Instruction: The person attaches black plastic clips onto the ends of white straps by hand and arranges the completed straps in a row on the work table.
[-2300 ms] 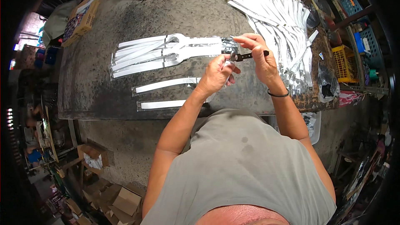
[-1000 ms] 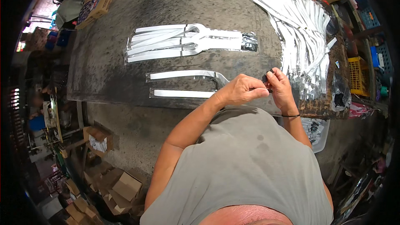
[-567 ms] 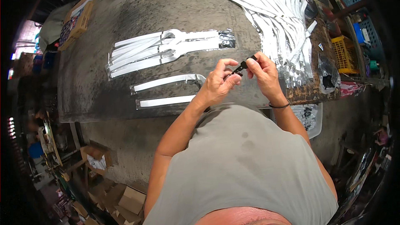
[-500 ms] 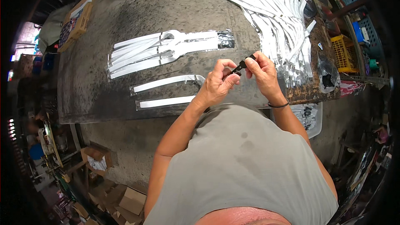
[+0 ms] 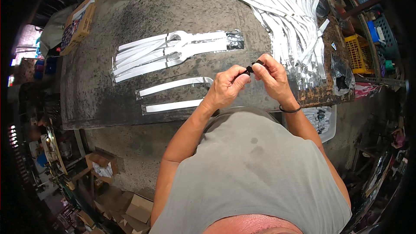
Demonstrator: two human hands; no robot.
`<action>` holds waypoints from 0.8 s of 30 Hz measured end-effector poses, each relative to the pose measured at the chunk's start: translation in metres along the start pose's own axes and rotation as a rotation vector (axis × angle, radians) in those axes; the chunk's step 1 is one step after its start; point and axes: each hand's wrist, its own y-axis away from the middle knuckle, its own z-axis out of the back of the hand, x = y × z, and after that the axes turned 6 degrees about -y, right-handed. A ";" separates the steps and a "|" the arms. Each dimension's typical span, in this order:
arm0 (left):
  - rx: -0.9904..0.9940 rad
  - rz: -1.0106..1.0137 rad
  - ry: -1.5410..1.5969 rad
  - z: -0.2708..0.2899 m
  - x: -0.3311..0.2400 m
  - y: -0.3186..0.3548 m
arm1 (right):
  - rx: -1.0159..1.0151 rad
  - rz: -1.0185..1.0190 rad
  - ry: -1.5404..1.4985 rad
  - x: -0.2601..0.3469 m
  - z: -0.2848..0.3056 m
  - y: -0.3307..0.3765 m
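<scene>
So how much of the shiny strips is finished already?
Some looks done: a neat bundle of strips lies flat on the table, with two single strips nearer the person. In hand: the left hand and right hand pinch a small black piece together. Likely left: the big loose heap on the right, far bigger than the bundle.

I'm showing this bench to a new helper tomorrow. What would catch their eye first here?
Probably the big heap of silver strips fanned across the far right of the grey worktable. Next, both hands meet at the near edge: the left hand and right hand pinch a small black part between them. To their left lie a neat bundle of strips and two single strips.
</scene>
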 end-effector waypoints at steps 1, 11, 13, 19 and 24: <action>0.000 -0.021 -0.037 0.001 0.001 -0.001 | 0.000 -0.001 0.000 0.002 -0.001 0.000; -0.119 -0.107 -0.057 0.001 0.000 0.000 | 0.018 0.087 0.094 0.016 -0.010 -0.004; -0.135 -0.109 -0.065 0.000 0.003 -0.001 | 0.005 0.214 0.233 0.013 -0.011 -0.004; -0.264 -0.196 -0.160 -0.012 0.000 -0.001 | -0.128 0.038 -0.018 0.010 -0.015 -0.004; -0.440 -0.417 -0.492 -0.009 -0.003 -0.001 | -0.155 0.022 -0.117 0.011 -0.012 -0.008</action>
